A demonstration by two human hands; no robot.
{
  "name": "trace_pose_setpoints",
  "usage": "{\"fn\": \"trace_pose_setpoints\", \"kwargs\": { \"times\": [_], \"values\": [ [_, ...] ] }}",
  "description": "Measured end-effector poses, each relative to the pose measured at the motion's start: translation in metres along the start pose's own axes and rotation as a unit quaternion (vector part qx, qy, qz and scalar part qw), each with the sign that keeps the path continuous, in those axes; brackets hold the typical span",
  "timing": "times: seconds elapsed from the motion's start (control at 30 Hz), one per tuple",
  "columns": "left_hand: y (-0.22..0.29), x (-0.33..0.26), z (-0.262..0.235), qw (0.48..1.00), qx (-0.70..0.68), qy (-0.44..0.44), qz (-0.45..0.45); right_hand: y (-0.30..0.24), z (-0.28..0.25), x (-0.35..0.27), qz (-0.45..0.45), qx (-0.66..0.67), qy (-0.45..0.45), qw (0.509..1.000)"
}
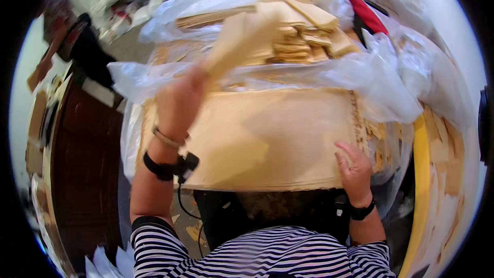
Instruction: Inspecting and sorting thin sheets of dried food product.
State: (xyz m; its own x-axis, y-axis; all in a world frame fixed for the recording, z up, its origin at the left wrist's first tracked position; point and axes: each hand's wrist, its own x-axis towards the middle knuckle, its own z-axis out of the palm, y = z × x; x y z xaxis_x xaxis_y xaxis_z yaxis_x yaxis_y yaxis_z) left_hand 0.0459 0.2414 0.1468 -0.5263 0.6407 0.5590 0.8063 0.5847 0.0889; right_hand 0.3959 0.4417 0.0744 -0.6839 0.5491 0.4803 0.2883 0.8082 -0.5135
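My left hand (180, 100), smeared by motion, is closed around the near end of a long, flat tan piece (242, 38) raised over the table. The piece is blurred, and I cannot make out its material. Below it lies a broad stack of thin tan sheets (288, 139), with a rough, crumbly right edge. At the right end of this stack is my right hand (355, 167). Its thumb and forefinger are apart, holding nothing that I can see, and the fingers touch or hover just over the top sheet.
Past the broad stack, smaller tan pieces (293, 46) are piled on clear plastic sheeting (381, 85). Crumbs and scraps (383, 149) lie right of the stack. A dark brown panel (85, 159) stands at left, a yellow edge (422, 175) at right. Another person (77, 36) is at far left.
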Motion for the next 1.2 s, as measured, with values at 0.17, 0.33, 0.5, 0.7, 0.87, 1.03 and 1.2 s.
{"fn": "trace_pose_setpoints", "kwargs": {
  "times": [0.17,0.33,0.5,0.7,0.87,1.03,1.2],
  "values": [
    [-0.034,0.099,0.069,0.98,0.198,-0.006,-0.029,0.002,-0.005,-0.023,0.012,0.046,-0.059,0.997],
    [-0.009,0.104,0.125,0.983,0.062,-0.146,0.092,0.002,-0.011,-0.033,0.028,0.159,-0.027,0.987],
    [0.147,-0.031,0.067,0.913,-0.283,-0.192,0.222,0.012,-0.037,-0.073,0.206,0.307,-0.094,0.925],
    [0.207,-0.131,0.056,0.93,-0.18,-0.189,0.26,0.022,-0.057,-0.106,0.382,0.447,-0.126,0.799],
    [0.203,-0.126,0.065,0.938,-0.191,-0.153,0.247,0.026,-0.058,-0.115,0.385,0.511,-0.121,0.759],
    [0.211,-0.122,0.061,0.931,-0.157,-0.153,0.292,0.026,-0.051,-0.11,0.37,0.627,-0.133,0.672],
    [0.236,-0.123,0.056,0.934,-0.04,-0.216,0.281,0.033,-0.039,-0.105,0.368,0.681,-0.142,0.617]
  ]
}}
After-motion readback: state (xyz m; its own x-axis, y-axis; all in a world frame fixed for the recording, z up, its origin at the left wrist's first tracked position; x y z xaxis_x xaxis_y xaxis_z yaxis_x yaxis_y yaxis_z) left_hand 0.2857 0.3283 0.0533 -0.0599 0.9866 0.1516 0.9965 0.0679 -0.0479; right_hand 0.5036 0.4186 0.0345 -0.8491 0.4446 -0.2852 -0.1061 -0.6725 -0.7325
